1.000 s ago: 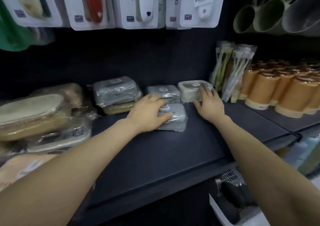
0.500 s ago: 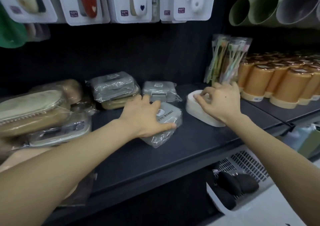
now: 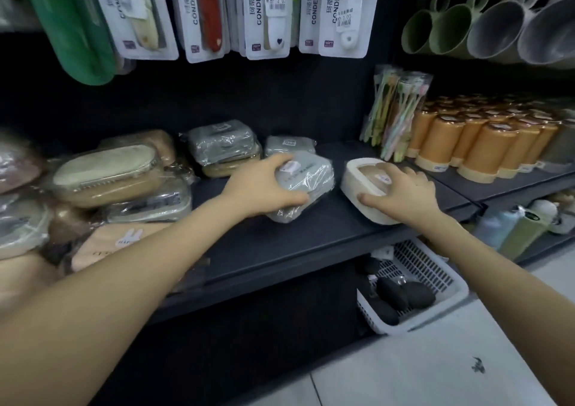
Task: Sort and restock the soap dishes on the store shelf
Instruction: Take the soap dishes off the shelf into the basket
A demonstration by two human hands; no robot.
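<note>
Head view. Left hand (image 3: pixel 264 184) at shelf (image 3: pixel 280 244) centre, grip curled round a grey bagged soap dish (image 3: pixel 311 178); the dish looks tilted, far edge raised. Right hand (image 3: pixel 404 194), at 3 o'clock from it, holds a white soap dish (image 3: pixel 351 184) with a tan insert, thumb on the front wall, fingers over the top. Step, as judged: sorting by colour. The next move likely calls for carrying the grey dish toward 11 o'clock, to the grey stack (image 3: pixel 224 142), and setting the white dish apart.
</note>
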